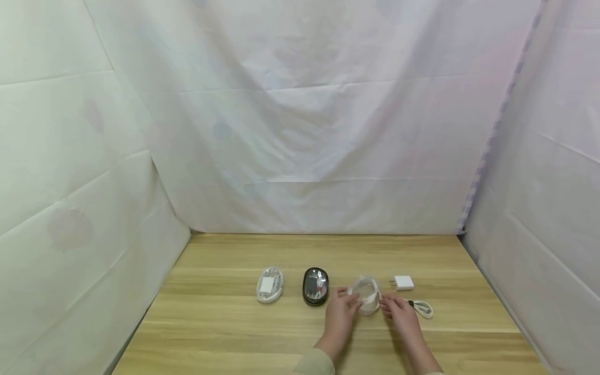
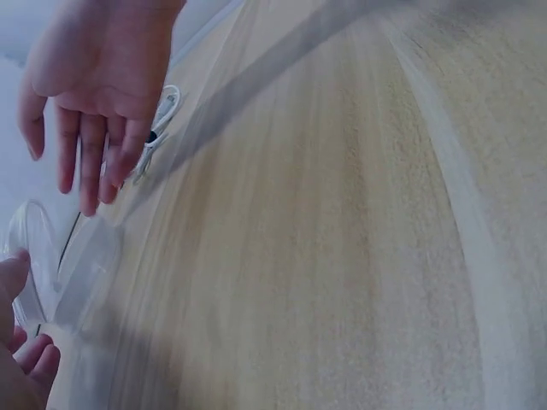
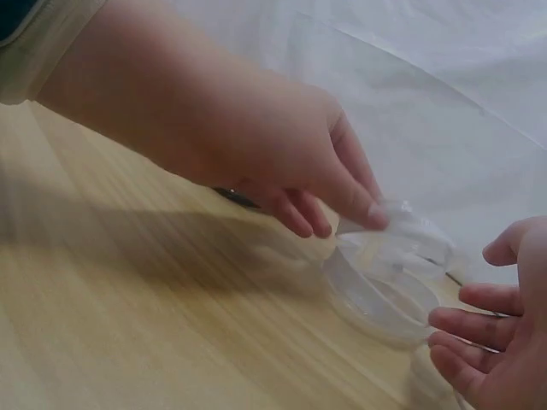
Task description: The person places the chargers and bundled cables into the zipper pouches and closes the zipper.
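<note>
A clear plastic oval case stands with its lid raised on the wooden table. My left hand pinches its left side, thumb on the lid and the other fingers lower down. On the case's right side is my right hand, its fingers loosely extended and holding nothing, fingertips close to the rim. The case's base shows bare translucent walls. A white charging cable, coiled with a dark tie, lies just right of the right hand. Behind it is a white plug adapter with prongs pointing left.
Left of the hands sits a black oval case with a dark adapter inside. Farther left is a white-rimmed clear case holding a white adapter and cable. White cloth encloses the table at the back and sides.
</note>
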The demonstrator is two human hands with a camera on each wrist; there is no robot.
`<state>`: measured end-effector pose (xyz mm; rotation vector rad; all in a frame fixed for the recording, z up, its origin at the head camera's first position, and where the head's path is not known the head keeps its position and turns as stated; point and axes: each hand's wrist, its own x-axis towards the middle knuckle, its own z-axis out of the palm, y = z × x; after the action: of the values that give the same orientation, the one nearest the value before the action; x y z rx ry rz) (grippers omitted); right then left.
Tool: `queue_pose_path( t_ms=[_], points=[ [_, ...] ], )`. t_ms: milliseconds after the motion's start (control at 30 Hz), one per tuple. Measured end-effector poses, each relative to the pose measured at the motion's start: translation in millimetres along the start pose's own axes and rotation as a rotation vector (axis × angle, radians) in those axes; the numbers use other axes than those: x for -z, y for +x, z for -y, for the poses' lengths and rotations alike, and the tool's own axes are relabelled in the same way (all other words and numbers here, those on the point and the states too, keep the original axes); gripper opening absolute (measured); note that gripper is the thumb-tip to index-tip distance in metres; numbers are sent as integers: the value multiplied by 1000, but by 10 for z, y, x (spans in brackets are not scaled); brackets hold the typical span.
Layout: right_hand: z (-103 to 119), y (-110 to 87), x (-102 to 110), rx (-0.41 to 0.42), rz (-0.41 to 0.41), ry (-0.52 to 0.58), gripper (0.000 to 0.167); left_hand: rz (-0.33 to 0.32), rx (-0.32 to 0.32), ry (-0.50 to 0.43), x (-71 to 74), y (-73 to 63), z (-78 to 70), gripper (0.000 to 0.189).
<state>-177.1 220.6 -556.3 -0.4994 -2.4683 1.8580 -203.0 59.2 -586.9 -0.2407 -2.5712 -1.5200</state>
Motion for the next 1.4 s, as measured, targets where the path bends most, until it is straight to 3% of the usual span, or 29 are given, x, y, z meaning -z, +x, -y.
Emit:
queue_pose_path(
  t_ms=[100, 267, 400, 633, 767, 967, 1100, 1233, 1400],
  points=[
    [-32, -1, -19, 22, 21, -2, 38, -30, 24, -53, 7, 5, -13, 21],
    [-64, -7, -68, 50, 33, 14, 35, -36, 49, -37, 53, 48, -29, 17],
    [-72, -32, -115, 56, 30, 69, 32, -37, 77, -33, 109, 85, -23, 15],
    [-52, -113, -235, 36, 53, 168, 28, -109, 119, -106, 156, 78, -25, 9],
    [-47, -155, -312, 36, 78, 171, 28, -121, 170, -229, 160, 72, -49, 11],
    [-48, -208, -417, 31, 85, 190, 26, -108, 335, -541, 148, 73, -57, 20],
    [-47, -245, -466, 38, 87, 198, 25, -133, 417, -677, 141, 82, -41, 24],
    [-39, -280, -484, 50, 97, 212, 24, -153, 442, -760, 127, 85, -24, 24],
    [-34, -277, -428, 47, 104, 230, 27, -170, 423, -766, 93, 81, -24, 21]
  ],
)
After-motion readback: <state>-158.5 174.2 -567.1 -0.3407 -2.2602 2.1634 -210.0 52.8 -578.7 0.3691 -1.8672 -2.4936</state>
